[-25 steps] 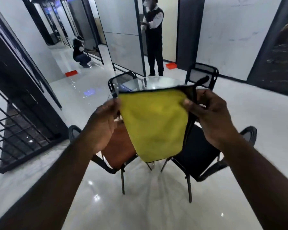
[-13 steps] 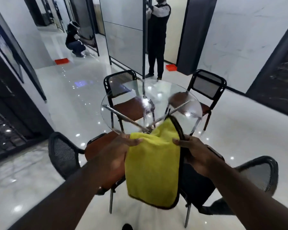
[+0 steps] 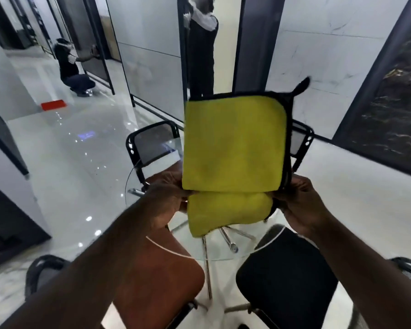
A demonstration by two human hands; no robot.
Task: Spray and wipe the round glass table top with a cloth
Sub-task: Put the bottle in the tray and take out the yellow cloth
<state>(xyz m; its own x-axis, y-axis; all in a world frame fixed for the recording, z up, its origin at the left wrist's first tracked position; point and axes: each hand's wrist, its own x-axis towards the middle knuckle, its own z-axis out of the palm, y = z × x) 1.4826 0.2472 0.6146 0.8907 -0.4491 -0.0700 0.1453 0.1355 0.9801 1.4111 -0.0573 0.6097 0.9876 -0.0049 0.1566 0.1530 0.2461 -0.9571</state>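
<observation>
i've got both hands up over the table, pinching the yellow cloth (image 3: pixel 233 148) between them. my left hand (image 3: pixel 169 198) is clamped on its edge at 9 o'clock, and my right hand (image 3: pixel 299 200) is clamped on the black-trimmed edge at 3 o'clock. the cloth is folded: the big flap stands upright above my fingers, a shorter fold hangs below them, and a black loop sticks up at its top right corner.

the round glass table top (image 3: pixel 152 176) lies beneath and behind the cloth, its rim curving at 9 o'clock of my left hand, chrome legs showing through the glass. a brown-seated chair (image 3: pixel 157 281) sits at 7 o'clock, a black-seated chair (image 3: pixel 285 281) at 5 o'clock, both tucked near the table. a mesh-backed chair (image 3: pixel 152 143) stands on the far side. a person crouches (image 3: pixel 71 67) at 10 o'clock by a red tray (image 3: pixel 54 105) on the floor.
</observation>
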